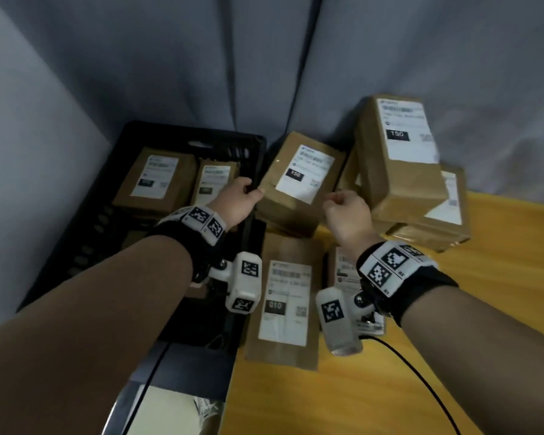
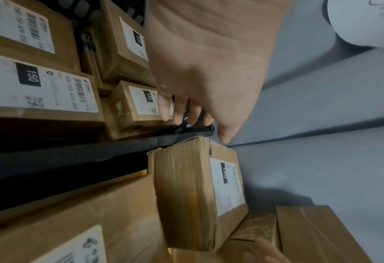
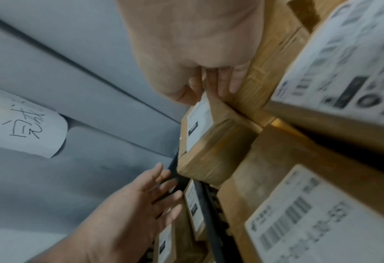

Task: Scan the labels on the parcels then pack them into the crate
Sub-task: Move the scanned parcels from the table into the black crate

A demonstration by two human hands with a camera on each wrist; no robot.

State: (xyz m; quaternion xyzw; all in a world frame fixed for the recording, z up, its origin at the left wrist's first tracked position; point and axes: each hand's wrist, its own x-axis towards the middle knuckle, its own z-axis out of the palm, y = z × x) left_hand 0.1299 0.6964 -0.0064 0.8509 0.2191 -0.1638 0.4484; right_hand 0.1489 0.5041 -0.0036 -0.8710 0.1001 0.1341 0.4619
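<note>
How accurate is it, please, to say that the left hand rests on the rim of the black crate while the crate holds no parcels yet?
Partly accurate: the left hand does rest on the rim of the black crate, but the crate already holds parcels. The head view shows at least two labelled parcels inside it.

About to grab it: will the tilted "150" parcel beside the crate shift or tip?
Probably shifts: the parcel sits tilted, one corner on the crate rim. Taped cardboard looks stiff, so likely no flop. Glossy tape may be slick. Weight unknowable.
</note>
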